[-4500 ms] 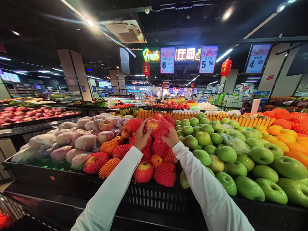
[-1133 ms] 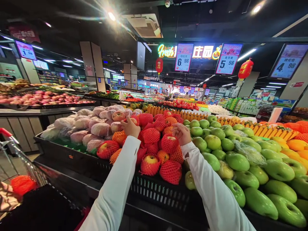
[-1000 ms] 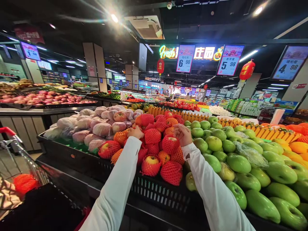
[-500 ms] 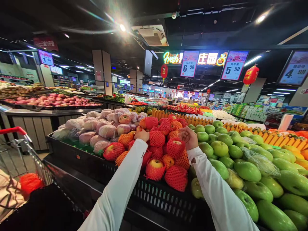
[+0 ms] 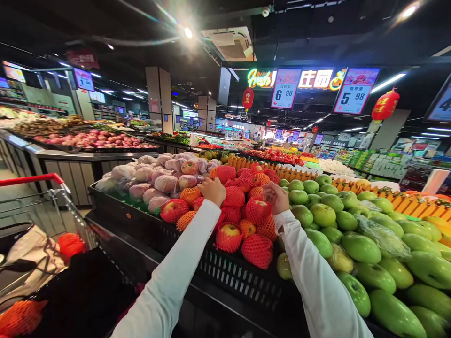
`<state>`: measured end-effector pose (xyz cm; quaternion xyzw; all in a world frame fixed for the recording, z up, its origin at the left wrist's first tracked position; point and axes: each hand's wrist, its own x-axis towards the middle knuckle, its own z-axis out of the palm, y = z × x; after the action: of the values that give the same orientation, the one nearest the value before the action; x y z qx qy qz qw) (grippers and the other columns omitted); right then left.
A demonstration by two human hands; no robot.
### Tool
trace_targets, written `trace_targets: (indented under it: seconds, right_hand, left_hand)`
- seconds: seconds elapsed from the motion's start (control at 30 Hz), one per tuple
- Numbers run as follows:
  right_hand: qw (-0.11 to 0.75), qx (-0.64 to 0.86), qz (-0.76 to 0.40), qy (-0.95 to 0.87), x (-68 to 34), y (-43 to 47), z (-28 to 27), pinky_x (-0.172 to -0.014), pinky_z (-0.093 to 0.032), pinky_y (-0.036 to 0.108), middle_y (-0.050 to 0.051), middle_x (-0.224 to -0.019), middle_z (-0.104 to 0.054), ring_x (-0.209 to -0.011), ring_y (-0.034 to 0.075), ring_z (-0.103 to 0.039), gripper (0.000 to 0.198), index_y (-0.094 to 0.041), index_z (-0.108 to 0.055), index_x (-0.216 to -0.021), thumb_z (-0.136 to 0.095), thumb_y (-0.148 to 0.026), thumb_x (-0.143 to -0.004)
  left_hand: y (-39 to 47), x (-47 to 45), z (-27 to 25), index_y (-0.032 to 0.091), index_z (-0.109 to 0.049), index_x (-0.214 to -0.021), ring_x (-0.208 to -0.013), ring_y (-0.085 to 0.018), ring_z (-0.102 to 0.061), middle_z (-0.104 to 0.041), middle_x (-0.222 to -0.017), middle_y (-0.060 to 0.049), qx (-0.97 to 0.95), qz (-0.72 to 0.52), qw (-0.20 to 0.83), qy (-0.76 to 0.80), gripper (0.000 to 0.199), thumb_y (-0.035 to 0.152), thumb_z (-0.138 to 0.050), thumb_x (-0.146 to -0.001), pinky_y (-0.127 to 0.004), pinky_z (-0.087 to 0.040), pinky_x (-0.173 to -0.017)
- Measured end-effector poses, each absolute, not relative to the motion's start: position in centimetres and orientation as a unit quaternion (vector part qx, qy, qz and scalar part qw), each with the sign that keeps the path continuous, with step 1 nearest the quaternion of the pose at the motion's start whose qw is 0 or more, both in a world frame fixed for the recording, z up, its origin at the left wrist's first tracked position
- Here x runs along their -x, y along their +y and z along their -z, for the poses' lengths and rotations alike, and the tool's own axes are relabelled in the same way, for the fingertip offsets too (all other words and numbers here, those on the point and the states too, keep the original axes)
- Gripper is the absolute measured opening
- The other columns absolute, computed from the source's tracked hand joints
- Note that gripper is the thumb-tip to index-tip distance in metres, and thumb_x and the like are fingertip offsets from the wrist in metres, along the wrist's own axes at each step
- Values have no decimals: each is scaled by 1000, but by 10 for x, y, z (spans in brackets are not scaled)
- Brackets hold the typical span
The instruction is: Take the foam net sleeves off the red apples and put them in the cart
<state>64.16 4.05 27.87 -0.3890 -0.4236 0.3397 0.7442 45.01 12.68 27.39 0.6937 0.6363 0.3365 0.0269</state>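
A pile of apples in red and orange foam nets (image 5: 234, 196) fills the middle of a black crate (image 5: 243, 277). Over the left part of this pile is my left hand (image 5: 214, 190), its fingers apart and nothing seen in them. My right hand (image 5: 277, 196) is at the pile's right side, close beside an apple in a red net (image 5: 258, 210). Its fingers are loosely bent and apart, and I see nothing held. Whether its fingertips touch that apple I cannot tell. Both forearms, in white sleeves, reach in over the crate's front edge.
Film-wrapped pink apples (image 5: 167, 184) lie to the left, green apples (image 5: 359, 248) to the right. An orange picket-style divider (image 5: 292, 175) runs behind. On the left stands a shopping cart (image 5: 63, 199) with a red-netted fruit (image 5: 71, 244) and a bag (image 5: 38, 256) in it.
The view has turned left, so more of the cart shows. My left hand has lifted slightly off the netted apples and its fingers have spread. My right hand stays near the same apple.
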Motion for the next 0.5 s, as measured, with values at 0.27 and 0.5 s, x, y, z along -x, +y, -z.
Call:
trace_targets:
  seconds: [0.27,0.5]
  right_hand:
    - [764,431,-298,-377,-649,47,-275,-37,-36,23,3,-52,-67,-39,11,-51,30,-17,-70,-59,-82,-44,-59]
    - [751,460,-249,-404,-653,56,-266,-36,-37,24,1,-49,-64,-38,12,-52,31,-18,-69,-61,-81,-46,-64]
  left_hand:
    - [38,-285,-169,21,-70,-115,-111,-33,-69,-74,-123,-14,-652,-462,-59,598,47,45,-35,-94,-47,-53,-101]
    - [20,-57,-53,24,-49,-71,-112,-43,-60,-68,-82,-10,-475,-189,-37,859,28,51,-40,-71,-58,-50,-91]
